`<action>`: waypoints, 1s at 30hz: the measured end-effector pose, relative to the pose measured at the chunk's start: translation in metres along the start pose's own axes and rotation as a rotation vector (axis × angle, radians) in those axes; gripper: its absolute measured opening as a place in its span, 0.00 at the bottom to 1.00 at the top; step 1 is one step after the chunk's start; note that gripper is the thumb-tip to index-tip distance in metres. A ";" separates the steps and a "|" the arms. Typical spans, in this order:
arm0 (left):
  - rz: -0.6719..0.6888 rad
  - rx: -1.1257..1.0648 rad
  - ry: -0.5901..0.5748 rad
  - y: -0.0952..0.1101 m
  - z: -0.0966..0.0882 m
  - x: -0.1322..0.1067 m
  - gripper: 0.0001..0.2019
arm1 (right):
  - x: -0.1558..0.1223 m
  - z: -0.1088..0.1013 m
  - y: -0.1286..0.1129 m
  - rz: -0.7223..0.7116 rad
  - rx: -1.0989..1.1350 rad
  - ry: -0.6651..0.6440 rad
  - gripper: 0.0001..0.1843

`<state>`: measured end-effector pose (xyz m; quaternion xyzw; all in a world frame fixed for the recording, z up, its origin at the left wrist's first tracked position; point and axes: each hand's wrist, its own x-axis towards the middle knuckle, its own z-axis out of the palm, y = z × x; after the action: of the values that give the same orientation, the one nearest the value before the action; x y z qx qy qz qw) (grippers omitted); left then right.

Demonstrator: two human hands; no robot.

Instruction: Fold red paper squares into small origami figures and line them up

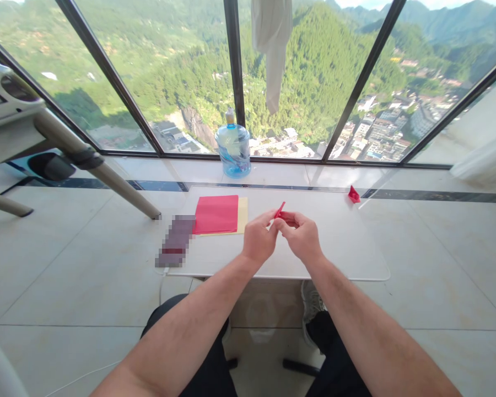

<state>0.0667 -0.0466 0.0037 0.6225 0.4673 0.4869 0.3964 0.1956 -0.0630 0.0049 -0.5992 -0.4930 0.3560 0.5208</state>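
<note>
Between my two hands, above the white table (339, 248), is a small folded piece of red paper (280, 210). My left hand (259, 237) grips it from the left with its fingers closed. From the other side my right hand (301, 234) pinches the same paper, thumb and fingers together. Most of the paper is hidden by my fingers; a narrow strip sticks up above them. To the left lies a stack of red paper sheets (217, 214), with a yellow sheet (242, 215) showing under its right edge. A small folded red paper shape (354, 194) sits at the table's far right corner.
A blurred-out dark device (176, 241) with a white cable lies at the table's left edge. Behind the table a blue water jug (233, 150) stands by the window. A metal-legged piece of furniture (119, 184) is at left. My shoe (312, 303) shows below the table.
</note>
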 end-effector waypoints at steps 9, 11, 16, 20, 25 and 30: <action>-0.150 -0.073 0.098 0.001 -0.003 0.011 0.16 | 0.008 -0.018 0.001 0.088 -0.066 -0.013 0.09; -0.248 -0.188 0.039 0.000 -0.008 0.018 0.20 | 0.008 -0.021 -0.001 0.088 -0.089 -0.094 0.08; -0.340 -0.336 -0.172 0.000 -0.012 0.020 0.08 | 0.005 -0.021 -0.007 0.074 -0.071 -0.187 0.11; -0.323 -0.358 -0.170 0.005 -0.012 0.018 0.07 | 0.004 -0.021 -0.008 0.047 -0.072 -0.181 0.14; -0.371 -0.342 -0.273 0.010 -0.018 0.020 0.06 | 0.004 -0.025 -0.010 0.049 -0.044 -0.206 0.14; -0.412 -0.368 -0.204 0.011 -0.021 0.020 0.06 | 0.005 -0.029 -0.011 0.069 0.051 -0.311 0.15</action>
<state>0.0499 -0.0295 0.0232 0.4778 0.4453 0.4075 0.6383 0.2218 -0.0663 0.0220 -0.5400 -0.5378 0.4743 0.4406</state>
